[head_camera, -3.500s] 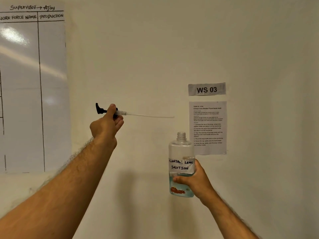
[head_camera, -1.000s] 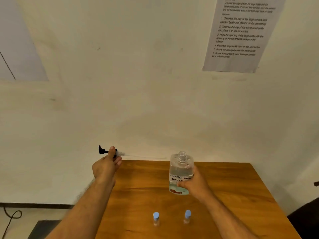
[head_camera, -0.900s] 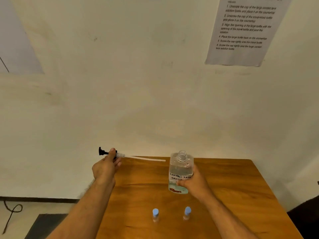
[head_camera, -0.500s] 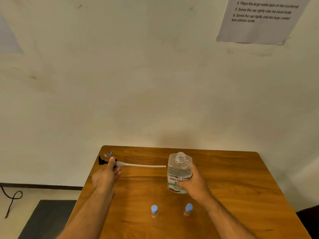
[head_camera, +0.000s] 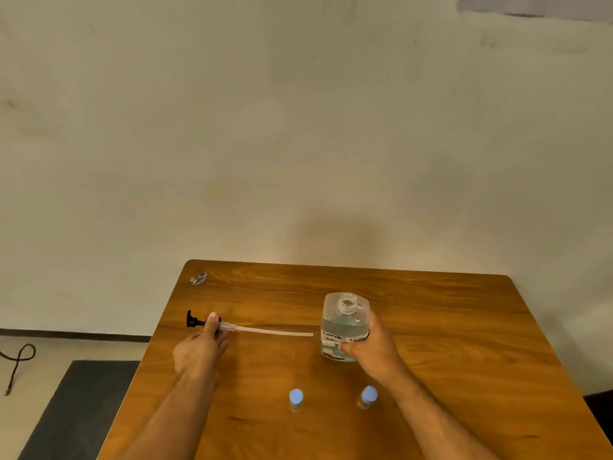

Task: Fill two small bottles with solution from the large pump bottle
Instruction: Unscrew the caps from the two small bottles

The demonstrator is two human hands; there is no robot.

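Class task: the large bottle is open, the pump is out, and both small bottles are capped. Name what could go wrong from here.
1. The large bottle, uncapped and gripped by the right hand, could spill if tipped.
2. The pump in the left hand has a long tube that might drip on the table.
3. The small bottles look narrow and easily toppled.

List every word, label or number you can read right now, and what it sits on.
"CONTAC.. LE.." over "SOL..": handwritten on the white label of the large bottle; the right hand covers the rest.
Print on the small wrapper at the table's far left corner: too small to read.
Paper sheet on the wall: no text legible.
Blue-capped small bottles: no markings visible.
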